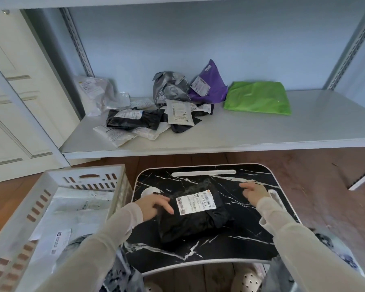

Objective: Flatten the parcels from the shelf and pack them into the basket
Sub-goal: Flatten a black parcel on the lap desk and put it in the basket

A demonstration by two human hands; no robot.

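A black parcel [195, 220] with a white label lies on the black marble-pattern lap table [251, 226]. My left hand [155, 205] rests with straight fingers on the parcel's left edge. My right hand [254, 191] hovers over the table to the right of the parcel, fingers relaxed, holding nothing. The white slatted basket [57, 182] stands at the left with flat white parcels [72, 211] inside. On the shelf [261, 131] lie several more parcels: black [133, 121], grey [171, 87], purple [213, 85], green [258, 98] and a clear one [97, 91].
The shelf's front edge runs just beyond the lap table. Metal shelf uprights stand at the left [76, 39] and right [350, 45]. A white door [15, 106] is at the far left. Wooden floor [325, 175] shows around the table, and my shoes [248, 280] under it.
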